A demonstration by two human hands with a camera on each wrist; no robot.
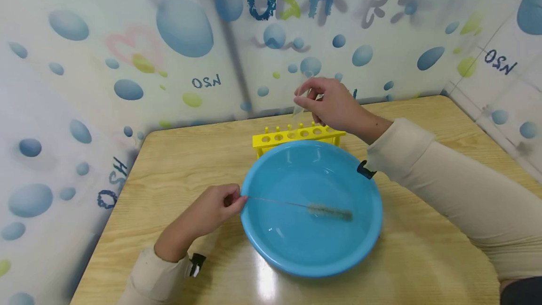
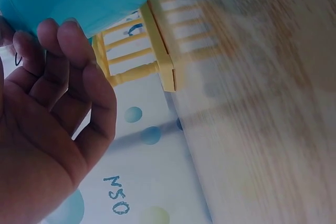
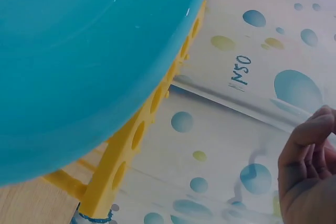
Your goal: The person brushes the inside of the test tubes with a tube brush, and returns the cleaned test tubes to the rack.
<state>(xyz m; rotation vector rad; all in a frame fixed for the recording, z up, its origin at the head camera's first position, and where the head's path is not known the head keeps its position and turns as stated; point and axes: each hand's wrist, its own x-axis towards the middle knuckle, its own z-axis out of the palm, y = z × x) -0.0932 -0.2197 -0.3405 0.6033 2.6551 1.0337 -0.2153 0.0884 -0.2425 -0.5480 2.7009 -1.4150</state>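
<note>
My left hand (image 1: 218, 211) pinches the thin wire handle of a test tube brush (image 1: 330, 212) at the left rim of a blue basin (image 1: 311, 267). The brush's bristled head lies over the inside of the basin, pointing right. Behind the basin, my right hand (image 1: 330, 102) holds a clear test tube (image 3: 236, 100) near its upper end. The tube slants down to a yellow test tube rack (image 1: 298, 135); whether its bottom has entered a hole, I cannot tell. In the left wrist view my left hand (image 2: 58, 93) shows curled fingers, with the brush out of sight.
The wooden table (image 1: 190, 159) meets a wall sheet (image 1: 169, 88) printed with bubbles and letters just behind the rack. The basin stands close against the rack's front and partly hides it. Another wall panel (image 1: 504, 93) borders the right side.
</note>
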